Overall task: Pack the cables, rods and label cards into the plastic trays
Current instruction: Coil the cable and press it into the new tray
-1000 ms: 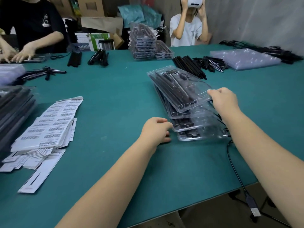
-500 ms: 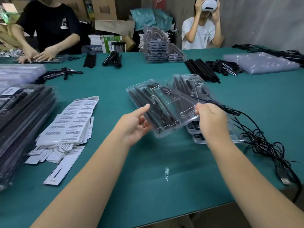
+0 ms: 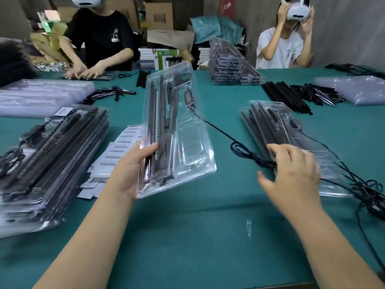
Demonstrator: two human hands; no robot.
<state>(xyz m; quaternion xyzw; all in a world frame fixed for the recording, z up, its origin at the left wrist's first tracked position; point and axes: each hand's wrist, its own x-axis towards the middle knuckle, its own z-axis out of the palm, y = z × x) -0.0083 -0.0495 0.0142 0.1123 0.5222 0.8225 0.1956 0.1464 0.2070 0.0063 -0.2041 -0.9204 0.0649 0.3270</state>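
My left hand point(image 3: 133, 170) grips the near left edge of a clear plastic tray point(image 3: 187, 142), lifted and tilted above the green table. Black rods lie in its left slots, and a black cable point(image 3: 220, 130) runs out of it to the right. My right hand point(image 3: 291, 170) hovers with spread fingers over that cable, beside a short stack of filled trays point(image 3: 291, 130). It is blurred and I cannot tell whether it touches the cable. White barcode label cards point(image 3: 116, 151) lie behind the lifted tray.
A tall stack of filled trays point(image 3: 52, 159) stands at the left. Loose black rods point(image 3: 285, 97) and empty trays point(image 3: 354, 88) lie at the back right, more tray stacks point(image 3: 229, 61) at the back. Tangled cables point(image 3: 370, 197) trail off the right edge. Two people sit across the table.
The tray has swung up and left, held now by my left hand alone. My right hand let go of its edge and moved right toward the trailing cable.
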